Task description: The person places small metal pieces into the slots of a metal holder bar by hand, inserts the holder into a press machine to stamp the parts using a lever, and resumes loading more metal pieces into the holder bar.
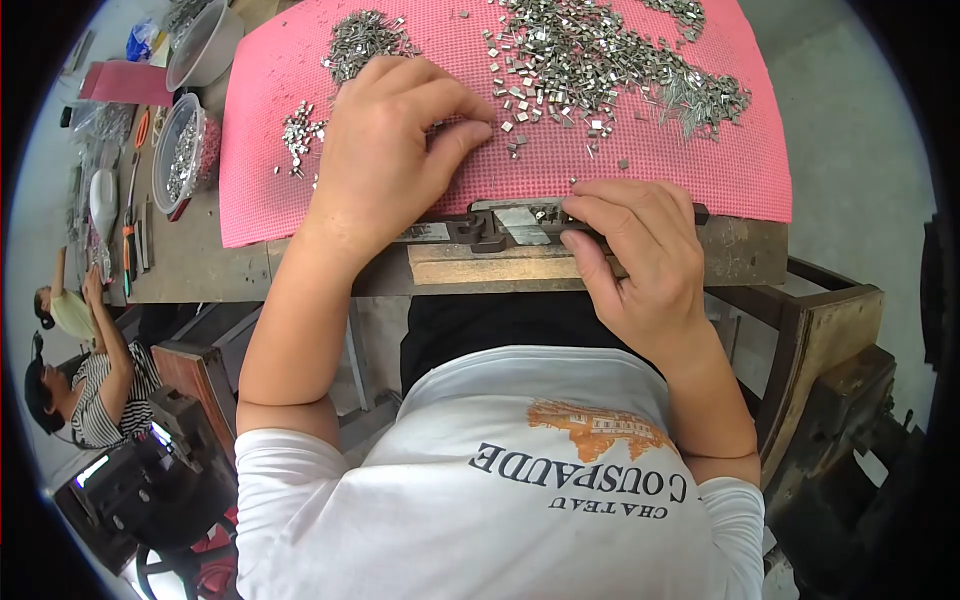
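A dark metal bar-shaped fixture point(525, 222) with a shiny flat section lies along the near edge of the pink mesh mat point(290, 220), above a wooden strip point(490, 268). My right hand point(645, 240) grips its right part, thumb on the near side and index finger on the far side. Over the mat, left of centre, hovers my left hand point(395, 140). Its thumb and index tips come together; whatever they hold, if anything, is too small to make out. Small metal pieces point(570, 60) are heaped beyond, and a smaller pile point(365, 45) lies behind the left hand.
Left on the bench stand a clear tub of metal pieces point(180, 150) and a larger translucent tub point(207, 45). Orange-handled tools point(130, 230) lie nearby. A few loose pieces point(298, 135) sit at the mat's left. Another person point(90, 390) works at far left.
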Motion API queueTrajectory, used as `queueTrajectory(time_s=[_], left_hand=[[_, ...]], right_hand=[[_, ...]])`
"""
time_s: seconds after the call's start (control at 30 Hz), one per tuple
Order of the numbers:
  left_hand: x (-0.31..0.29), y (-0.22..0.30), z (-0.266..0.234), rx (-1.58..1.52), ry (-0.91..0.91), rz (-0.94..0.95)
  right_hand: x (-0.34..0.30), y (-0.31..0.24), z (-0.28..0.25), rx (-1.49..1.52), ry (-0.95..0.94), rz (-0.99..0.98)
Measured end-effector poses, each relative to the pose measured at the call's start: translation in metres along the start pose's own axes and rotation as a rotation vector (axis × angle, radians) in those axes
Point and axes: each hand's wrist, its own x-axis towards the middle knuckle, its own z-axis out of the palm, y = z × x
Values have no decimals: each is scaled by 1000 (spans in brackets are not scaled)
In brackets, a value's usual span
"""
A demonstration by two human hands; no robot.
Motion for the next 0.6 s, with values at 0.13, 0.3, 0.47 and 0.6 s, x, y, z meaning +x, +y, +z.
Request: queueTrajectory(time_s=[0.13, 0.3, 0.47, 0.6], left_hand=[[-4, 2, 7, 75, -37, 6], [-6, -1, 8, 135, -1, -23], [-2, 1, 12, 188, -5, -25], [-9, 6, 1, 12, -100, -72]], right_hand=[[1, 2, -1, -1, 2, 4], [3, 5, -4, -19, 27, 5], [13, 6, -4, -38, 8, -4], [31, 14, 0, -85, 20, -66]])
